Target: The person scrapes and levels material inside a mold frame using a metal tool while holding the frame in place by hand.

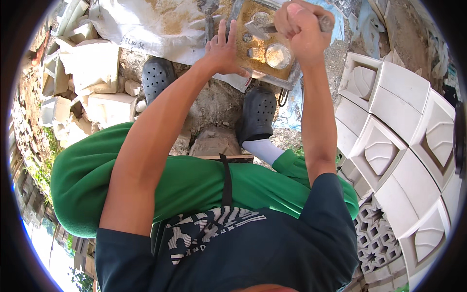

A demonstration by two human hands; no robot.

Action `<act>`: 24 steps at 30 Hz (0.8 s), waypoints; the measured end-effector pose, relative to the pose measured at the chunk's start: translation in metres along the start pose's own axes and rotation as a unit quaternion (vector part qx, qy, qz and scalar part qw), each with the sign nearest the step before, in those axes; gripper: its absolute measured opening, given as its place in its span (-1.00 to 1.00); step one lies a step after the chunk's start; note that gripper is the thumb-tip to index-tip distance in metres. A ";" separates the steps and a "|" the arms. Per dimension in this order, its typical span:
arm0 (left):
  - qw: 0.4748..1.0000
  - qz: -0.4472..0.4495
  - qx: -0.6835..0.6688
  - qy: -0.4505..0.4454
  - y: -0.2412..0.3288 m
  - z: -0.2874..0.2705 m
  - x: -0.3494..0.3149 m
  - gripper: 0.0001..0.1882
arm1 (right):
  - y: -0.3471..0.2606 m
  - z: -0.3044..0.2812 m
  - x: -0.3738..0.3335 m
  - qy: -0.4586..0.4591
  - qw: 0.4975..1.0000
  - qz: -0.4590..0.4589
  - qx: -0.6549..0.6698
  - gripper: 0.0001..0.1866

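My right hand (302, 28) is closed round the thick handle of a trowel-like tool (264, 32), whose flat grey blade points left over a rectangular mould (273, 81). Inside the mould's grey frame lies a layer of tan, sandy powder, with pale round shapes and smaller round openings showing through it. Beside the mould's left wall is my left hand (224, 54), fingers spread and holding nothing. Whether that hand touches the frame I cannot tell. The exact form of the tool's blade is partly hidden by its angle.
A white sack (131, 31) strewn with tan powder spreads to the left of the mould. Broken pale blocks (109, 107) lie at the left. Stacked cream moulded blocks (401, 90) and a pierced lattice block (377, 238) stand at the right. My dark clogs (259, 112) are just below the mould.
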State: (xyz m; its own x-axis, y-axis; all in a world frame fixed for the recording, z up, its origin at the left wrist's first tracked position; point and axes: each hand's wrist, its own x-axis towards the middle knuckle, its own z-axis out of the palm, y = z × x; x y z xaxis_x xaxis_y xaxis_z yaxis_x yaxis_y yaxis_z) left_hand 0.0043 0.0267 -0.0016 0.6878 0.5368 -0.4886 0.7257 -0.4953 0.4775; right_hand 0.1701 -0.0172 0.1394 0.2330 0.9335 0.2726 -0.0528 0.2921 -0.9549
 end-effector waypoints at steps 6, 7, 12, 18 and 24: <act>0.997 0.030 -0.029 0.064 -0.006 0.008 0.000 0.66 | -0.016 -0.002 0.004 -0.026 0.995 -0.032 0.093 -0.61; 0.997 0.032 -0.029 0.065 -0.008 0.008 0.001 0.66 | -0.011 0.007 0.005 -0.026 0.995 -0.033 0.091 -0.61; 0.999 0.005 -0.016 0.045 -0.008 0.004 -0.001 0.68 | 0.001 -0.002 0.015 -0.092 0.994 0.050 0.030 -0.62; 0.999 0.007 -0.031 0.042 -0.002 0.006 -0.001 0.69 | 0.023 -0.013 -0.009 -0.083 0.994 0.046 -0.045 -0.71; 0.999 -0.024 -0.007 0.027 0.001 0.002 0.000 0.70 | 0.014 0.024 -0.014 0.162 0.986 0.033 -0.030 -0.66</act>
State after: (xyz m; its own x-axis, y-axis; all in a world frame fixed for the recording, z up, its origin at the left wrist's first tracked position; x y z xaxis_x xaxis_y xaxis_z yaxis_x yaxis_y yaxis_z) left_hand 0.0051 0.0247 -0.0019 0.6506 0.5955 -0.4712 0.7569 -0.4585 0.4657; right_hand 0.1428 -0.0213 0.1250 0.5291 0.8318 0.1678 -0.0229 0.2116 -0.9771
